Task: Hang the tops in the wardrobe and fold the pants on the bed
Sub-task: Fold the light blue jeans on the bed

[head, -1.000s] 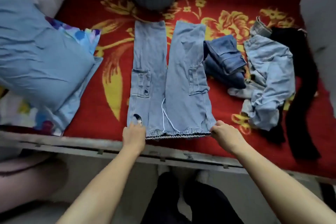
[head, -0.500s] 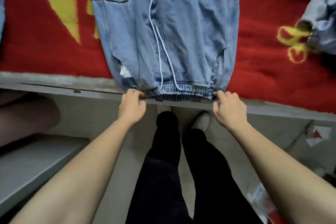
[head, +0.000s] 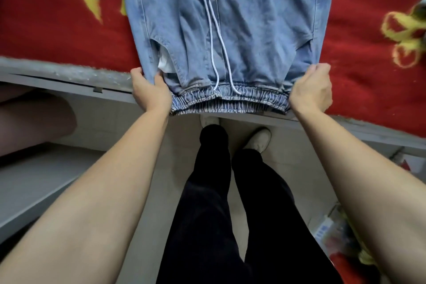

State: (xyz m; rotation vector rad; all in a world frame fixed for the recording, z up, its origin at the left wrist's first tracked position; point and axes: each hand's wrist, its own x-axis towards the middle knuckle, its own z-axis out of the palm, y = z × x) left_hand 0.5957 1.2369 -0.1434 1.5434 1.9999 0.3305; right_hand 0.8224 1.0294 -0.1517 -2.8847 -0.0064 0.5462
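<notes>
- Pants (head: pixel 230 30) lie on the bed (head: pixel 46 18), waistband (head: pixel 230 101) overhanging its near edge, long axis running away from us.
- Our left hand (head: pixel 149 92) and right hand (head: pixel 311 90) each pinch a waistband corner, equally near.
- Likely fold: forward, up the bed.

Red floral blanket (head: pixel 57 21), white shoes (head: pixel 258 139)

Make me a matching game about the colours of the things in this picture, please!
Things:
1. denim pants
2. drawstring
3. bed blanket
4. worn trousers

Colours:
A. black
B. red with yellow
C. white
D. light blue

Pairs: 1-D, 2-C, 3-B, 4-A
</notes>
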